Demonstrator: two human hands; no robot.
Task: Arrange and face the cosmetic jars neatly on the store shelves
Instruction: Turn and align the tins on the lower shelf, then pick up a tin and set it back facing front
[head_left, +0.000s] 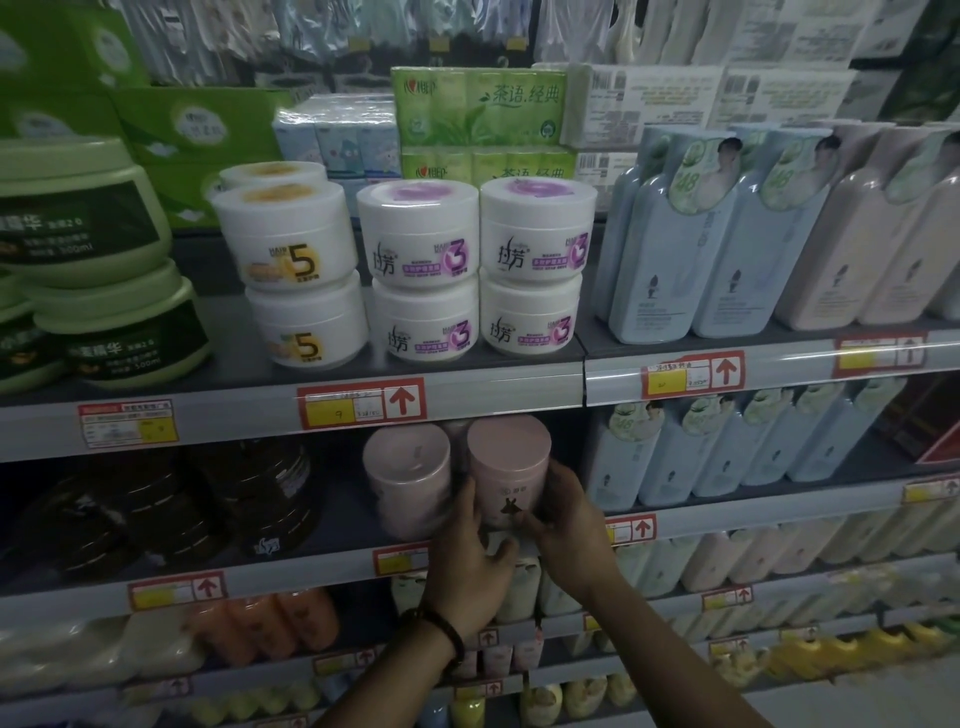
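Left hand (470, 551) and right hand (566, 525) grip the pink jar (511, 467) I'm facing; next, I'd square it with the twin jar (405, 483) beside my left fingers.

Lower half of pink jar (509, 462) is covered by left hand (467, 566) and right hand (566, 525). Green jars (78, 218) are cut by left edge. Price tag (361, 402) print is blurred, unreadable. Dark jars (156, 509) are lost in shadow.
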